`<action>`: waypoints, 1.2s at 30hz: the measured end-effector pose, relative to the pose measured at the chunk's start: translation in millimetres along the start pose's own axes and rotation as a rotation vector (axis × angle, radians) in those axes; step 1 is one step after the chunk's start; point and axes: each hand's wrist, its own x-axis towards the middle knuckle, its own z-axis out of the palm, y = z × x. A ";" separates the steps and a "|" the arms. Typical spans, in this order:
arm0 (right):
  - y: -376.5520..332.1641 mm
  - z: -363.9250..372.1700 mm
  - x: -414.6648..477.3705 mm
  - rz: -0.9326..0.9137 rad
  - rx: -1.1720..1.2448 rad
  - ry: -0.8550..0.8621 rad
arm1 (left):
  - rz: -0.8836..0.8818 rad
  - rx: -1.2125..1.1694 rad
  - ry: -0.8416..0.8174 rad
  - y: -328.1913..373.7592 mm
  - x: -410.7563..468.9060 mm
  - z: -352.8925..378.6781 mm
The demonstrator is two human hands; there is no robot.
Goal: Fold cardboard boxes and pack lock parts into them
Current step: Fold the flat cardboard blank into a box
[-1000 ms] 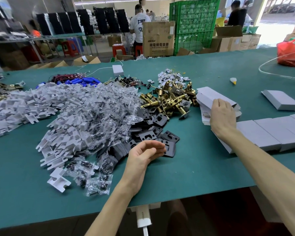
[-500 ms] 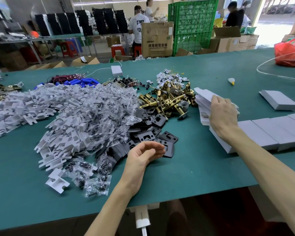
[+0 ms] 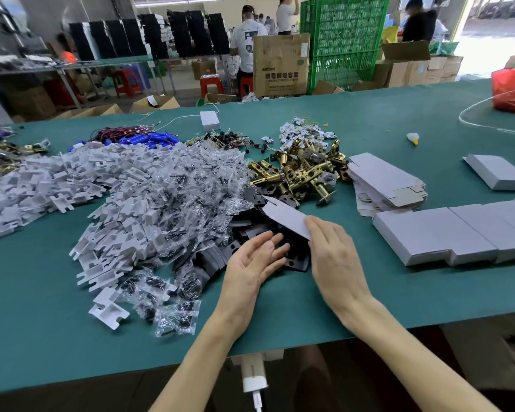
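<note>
My right hand [image 3: 332,257] holds one flat grey cardboard box blank [image 3: 284,215] above the black plates [image 3: 250,230], in front of me. Just left of it my left hand [image 3: 254,260] is open, palm up, fingers spread near the blank's lower edge, not clearly touching it. The stack of flat blanks [image 3: 384,182] lies to the right. Folded grey boxes [image 3: 428,236] sit in a row at the right. Brass latch parts [image 3: 301,171], bagged screws [image 3: 173,203] and white plastic inserts [image 3: 51,176] are heaped across the green table [image 3: 339,298].
A lone folded box [image 3: 497,172] lies at the far right, with a glue bottle [image 3: 413,138] and a red bag [image 3: 512,87] behind it. Blue and red wired parts [image 3: 137,136] lie at the back. People work beyond the table near a green crate [image 3: 342,40].
My right hand has left the stack of blanks and come left toward the middle with one blank in it. My left hand has opened and risen to meet it.
</note>
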 end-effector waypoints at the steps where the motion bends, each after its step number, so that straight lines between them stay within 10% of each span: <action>1: 1.4 1.2 -1.9 -0.001 -0.005 0.003 | -0.001 0.012 0.002 -0.4 0.4 -0.5; 11: -29.6 -10.5 -26.3 -0.220 -0.022 0.186 | -0.033 0.050 -0.017 1.7 -0.6 0.2; 17: -58.4 -15.4 -44.1 -0.294 0.110 0.007 | -0.066 0.023 0.089 7.5 -4.2 -12.3; 25: -36.6 -13.6 -4.3 0.278 0.692 -0.224 | -0.166 0.008 0.028 14.2 0.8 -2.6; 36: -28.6 3.0 -5.7 0.389 1.042 -0.342 | -0.157 0.110 -0.239 31.0 23.6 -9.6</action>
